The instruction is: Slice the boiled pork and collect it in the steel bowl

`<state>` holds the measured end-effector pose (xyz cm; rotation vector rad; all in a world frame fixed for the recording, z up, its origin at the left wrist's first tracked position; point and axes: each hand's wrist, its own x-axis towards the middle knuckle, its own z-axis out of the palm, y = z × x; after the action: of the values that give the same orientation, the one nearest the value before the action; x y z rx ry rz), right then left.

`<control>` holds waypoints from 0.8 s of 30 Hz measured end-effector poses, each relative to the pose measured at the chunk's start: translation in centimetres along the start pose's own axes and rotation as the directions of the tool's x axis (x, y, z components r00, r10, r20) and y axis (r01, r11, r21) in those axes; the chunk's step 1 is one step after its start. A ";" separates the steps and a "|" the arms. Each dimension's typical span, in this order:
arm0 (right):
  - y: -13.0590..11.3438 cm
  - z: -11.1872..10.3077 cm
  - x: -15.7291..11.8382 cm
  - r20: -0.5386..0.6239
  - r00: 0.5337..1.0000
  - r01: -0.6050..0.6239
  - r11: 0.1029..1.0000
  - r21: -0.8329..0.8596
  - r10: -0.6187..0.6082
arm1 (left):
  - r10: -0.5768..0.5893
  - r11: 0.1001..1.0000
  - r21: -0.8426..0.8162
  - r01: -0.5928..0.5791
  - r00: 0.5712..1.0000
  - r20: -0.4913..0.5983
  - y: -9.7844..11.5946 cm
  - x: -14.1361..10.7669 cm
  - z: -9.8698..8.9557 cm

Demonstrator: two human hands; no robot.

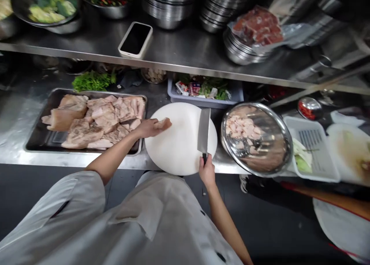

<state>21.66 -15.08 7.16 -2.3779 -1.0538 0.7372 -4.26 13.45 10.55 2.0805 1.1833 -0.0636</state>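
My left hand (148, 128) grips a small piece of meat (165, 124) at the left edge of a round white cutting board (173, 153). In my right hand (207, 170) is the black handle of a cleaver (204, 130); its broad blade lies over the right side of the board, pointing away from me. A dark metal tray (40, 139) to the left holds several large slabs of pale cooked-looking meat (104, 112). To the right stands a steel bowl (281, 141) with small cut meat pieces (242, 127) in it.
A steel shelf (179, 49) crosses above the counter, bearing a phone (135, 39), stacked bowls (169, 6) and bagged red meat (257, 26). Below it sit leafy greens (93, 80) and a bluish bin (199, 101). A white basket (325, 157) stands right of the steel bowl.
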 end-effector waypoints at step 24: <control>2.9 -5.9 -6.5 0.397 0.907 0.249 0.938 -0.240 -0.139 | 0.120 0.908 0.401 -0.119 0.993 0.023 8.2 -0.7 13.1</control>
<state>23.17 -22.92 11.92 -2.3635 -1.6342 1.0537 5.45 2.36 5.93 2.5090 1.1099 -0.2680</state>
